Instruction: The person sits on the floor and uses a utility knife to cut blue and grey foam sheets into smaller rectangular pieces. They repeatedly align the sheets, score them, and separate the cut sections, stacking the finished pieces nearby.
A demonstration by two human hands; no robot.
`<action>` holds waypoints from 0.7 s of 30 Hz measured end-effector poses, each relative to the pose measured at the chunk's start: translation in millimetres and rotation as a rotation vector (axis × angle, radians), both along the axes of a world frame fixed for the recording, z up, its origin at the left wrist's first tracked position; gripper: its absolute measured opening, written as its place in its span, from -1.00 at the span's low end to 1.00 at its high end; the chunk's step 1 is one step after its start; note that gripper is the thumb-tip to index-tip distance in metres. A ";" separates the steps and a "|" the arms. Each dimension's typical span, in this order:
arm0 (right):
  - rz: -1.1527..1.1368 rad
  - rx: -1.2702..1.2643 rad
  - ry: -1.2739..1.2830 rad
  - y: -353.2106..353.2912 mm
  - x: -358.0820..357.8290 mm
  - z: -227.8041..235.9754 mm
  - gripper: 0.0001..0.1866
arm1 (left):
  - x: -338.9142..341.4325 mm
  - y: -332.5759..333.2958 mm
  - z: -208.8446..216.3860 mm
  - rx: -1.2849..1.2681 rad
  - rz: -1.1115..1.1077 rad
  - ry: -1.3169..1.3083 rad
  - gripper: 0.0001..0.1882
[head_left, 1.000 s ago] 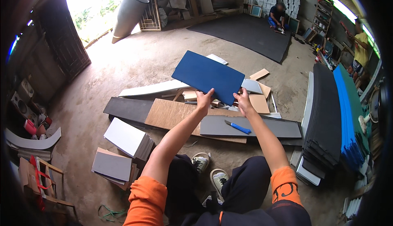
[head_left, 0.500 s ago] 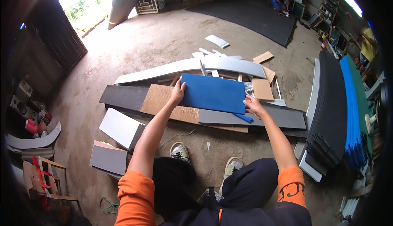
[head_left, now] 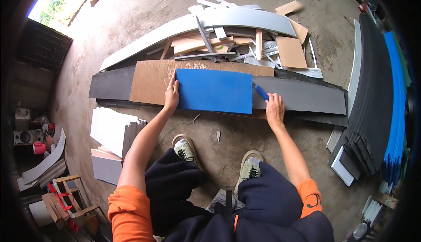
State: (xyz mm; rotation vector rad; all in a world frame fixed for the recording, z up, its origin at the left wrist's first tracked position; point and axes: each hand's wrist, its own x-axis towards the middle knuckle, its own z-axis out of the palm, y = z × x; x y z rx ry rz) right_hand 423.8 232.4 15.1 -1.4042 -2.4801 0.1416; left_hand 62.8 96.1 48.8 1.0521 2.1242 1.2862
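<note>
Blue panel [head_left: 215, 90] flat, long axis left-right, between both hands.

Orange short sleeves [head_left: 130, 211], dark navy trousers [head_left: 263, 198], seemingly olive-green sneakers [head_left: 186, 147].

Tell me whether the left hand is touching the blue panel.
Touching. The head view shows the left hand lying flat over the left edge of the blue panel, its fingers overlapping the panel's corner with no gap visible.

Small cardboard boxes [head_left: 22, 126] stacked at far left
</note>
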 end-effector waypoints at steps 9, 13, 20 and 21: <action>-0.397 0.072 -0.039 40.0 75.1 -4.6 -0.60 | 72.7 49.7 -29.0 -0.232 0.062 0.094 -0.54; -0.149 -0.019 0.129 27.7 36.6 -1.0 -0.51 | 93.3 55.7 -25.2 -0.583 0.051 0.316 -0.40; -0.145 -0.196 0.162 28.8 4.4 -20.5 -0.38 | 52.3 55.7 -49.3 -0.534 0.125 -0.140 -0.30; -0.155 -0.216 0.171 29.8 4.9 -23.0 -0.38 | 48.1 55.8 -48.3 -0.540 0.090 -0.156 -0.29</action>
